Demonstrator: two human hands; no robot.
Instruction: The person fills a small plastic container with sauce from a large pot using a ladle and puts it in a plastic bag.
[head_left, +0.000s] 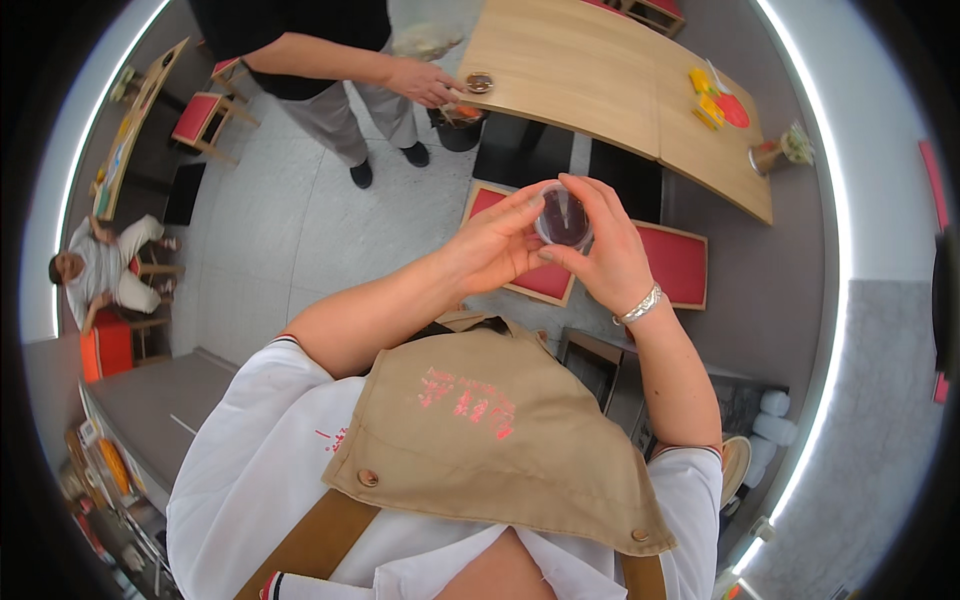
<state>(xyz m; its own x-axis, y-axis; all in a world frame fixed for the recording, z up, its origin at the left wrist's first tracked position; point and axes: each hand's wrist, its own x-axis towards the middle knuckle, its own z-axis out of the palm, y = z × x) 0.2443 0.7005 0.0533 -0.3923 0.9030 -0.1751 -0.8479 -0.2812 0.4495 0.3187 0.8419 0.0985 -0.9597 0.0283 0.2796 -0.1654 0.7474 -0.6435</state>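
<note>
A small round clear plastic cup with dark contents (563, 217) is held between both my hands, in front of my chest. My left hand (495, 240) supports it from the left, its thumb against the rim and its fingers partly hidden under the cup. My right hand (611, 240), with a silver bracelet at the wrist, grips the rim from the right with fingers at the far side and thumb at the near side. The cup looks lidded, though glare leaves that uncertain. A similar small cup (479, 82) stands on the corner of the wooden table (562, 52), beside another person's hand.
Red-seated stools (671, 262) stand below my hands, near the table. A person in a black top (300, 45) stands at the table's left end, by a black bin (459, 135). Another person (112, 262) sits at far left. Yellow packets (707, 111) and a vase (766, 159) are on the table's right.
</note>
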